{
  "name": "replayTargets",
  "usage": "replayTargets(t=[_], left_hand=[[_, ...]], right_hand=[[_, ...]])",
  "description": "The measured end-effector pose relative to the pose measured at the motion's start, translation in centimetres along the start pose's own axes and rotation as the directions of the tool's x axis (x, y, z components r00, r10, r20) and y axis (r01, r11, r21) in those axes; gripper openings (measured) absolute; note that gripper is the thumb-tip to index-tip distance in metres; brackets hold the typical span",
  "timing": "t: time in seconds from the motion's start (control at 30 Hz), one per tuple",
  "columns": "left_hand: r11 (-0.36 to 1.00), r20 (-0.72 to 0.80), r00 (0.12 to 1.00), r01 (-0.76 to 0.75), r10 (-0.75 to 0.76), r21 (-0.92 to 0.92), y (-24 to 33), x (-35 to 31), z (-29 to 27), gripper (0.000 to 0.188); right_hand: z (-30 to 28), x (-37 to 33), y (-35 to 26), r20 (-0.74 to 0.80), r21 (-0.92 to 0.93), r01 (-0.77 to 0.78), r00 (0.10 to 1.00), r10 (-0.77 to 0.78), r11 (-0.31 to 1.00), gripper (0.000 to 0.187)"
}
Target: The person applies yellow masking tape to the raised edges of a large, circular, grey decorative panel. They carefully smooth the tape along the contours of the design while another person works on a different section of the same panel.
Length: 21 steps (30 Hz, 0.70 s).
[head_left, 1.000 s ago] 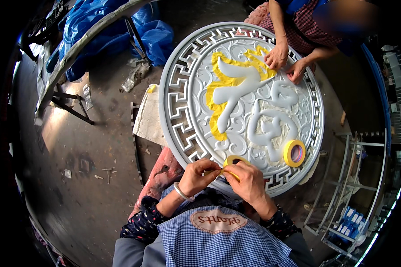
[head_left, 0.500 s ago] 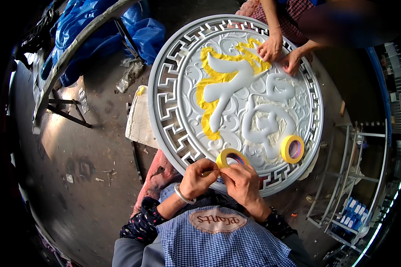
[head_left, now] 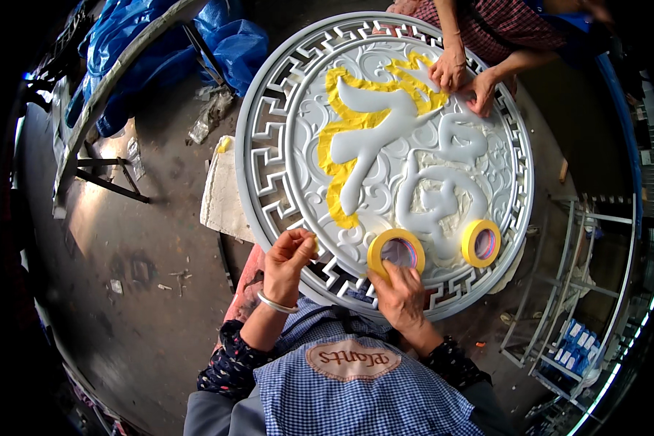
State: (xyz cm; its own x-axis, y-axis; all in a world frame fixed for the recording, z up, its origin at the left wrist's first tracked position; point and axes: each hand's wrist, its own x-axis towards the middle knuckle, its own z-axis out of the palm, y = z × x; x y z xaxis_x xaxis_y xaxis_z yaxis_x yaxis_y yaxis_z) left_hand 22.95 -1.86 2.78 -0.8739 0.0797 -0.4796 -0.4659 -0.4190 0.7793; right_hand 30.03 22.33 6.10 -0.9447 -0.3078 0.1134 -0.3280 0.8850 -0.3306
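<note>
A large round grey panel point(head_left: 253, 190) with raised scrollwork and a pierced fretwork border lies in front of me. Between the thumb and fingers of my left hand point(head_left: 285, 270), over the panel's near left border, a small bit of yellow tape point(head_left: 315, 245) shows. My right hand point(head_left: 400, 294) grips a yellow masking tape roll point(head_left: 376, 253) by its near edge, thumb reaching into the core. Yellow tape strips point(head_left: 328, 145) edge a raised smooth figure on the panel's left half. A second yellow tape roll point(head_left: 469, 244) rests on the panel's near right part.
A co-worker's hands point(head_left: 450, 69) press at the tape on the panel's far side. Blue plastic sheeting point(head_left: 229, 54) lies at the far left. A white cloth point(head_left: 229, 192) sits beside the panel's left edge. A metal rack point(head_left: 545, 305) stands at the right.
My hands have drawn apart: the left moved left and up with the bit of tape, the right tilted the roll up. The co-worker's hands shifted slightly right.
</note>
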Motion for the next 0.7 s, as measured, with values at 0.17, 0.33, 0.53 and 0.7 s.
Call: replayTargets(t=[0.17, 0.33, 0.53, 0.7], left_hand=[[1.0, 0.142, 0.99, -0.012, 0.013, -0.008, -0.4, -0.6, 1.5, 0.027], [0.999, 0.184, 0.983, 0.033, -0.027, -0.03, -0.9, -0.2, 1.7, 0.035], [0.997, 0.199, 0.977, 0.073, -0.074, 0.011, -0.6, -0.1, 2.2, 0.061], [0.99, 0.185, 0.975, 0.109, -0.124, 0.089, -0.6, -0.2, 2.5, 0.076]], right_hand=[[0.6, -1.0, 0.5, 0.177, 0.033, 0.026, 0.984, -0.032, 0.999, 0.059], [0.8, -0.6, 1.4, 0.235, 0.034, 0.073, 0.969, -0.079, 0.997, 0.069], [0.5, 0.1, 2.1, 0.297, 0.067, 0.082, 0.95, -0.098, 0.994, 0.078], [-1.5, 2.9, 1.6, 0.338, 0.239, -0.05, 0.941, -0.035, 0.97, 0.072]])
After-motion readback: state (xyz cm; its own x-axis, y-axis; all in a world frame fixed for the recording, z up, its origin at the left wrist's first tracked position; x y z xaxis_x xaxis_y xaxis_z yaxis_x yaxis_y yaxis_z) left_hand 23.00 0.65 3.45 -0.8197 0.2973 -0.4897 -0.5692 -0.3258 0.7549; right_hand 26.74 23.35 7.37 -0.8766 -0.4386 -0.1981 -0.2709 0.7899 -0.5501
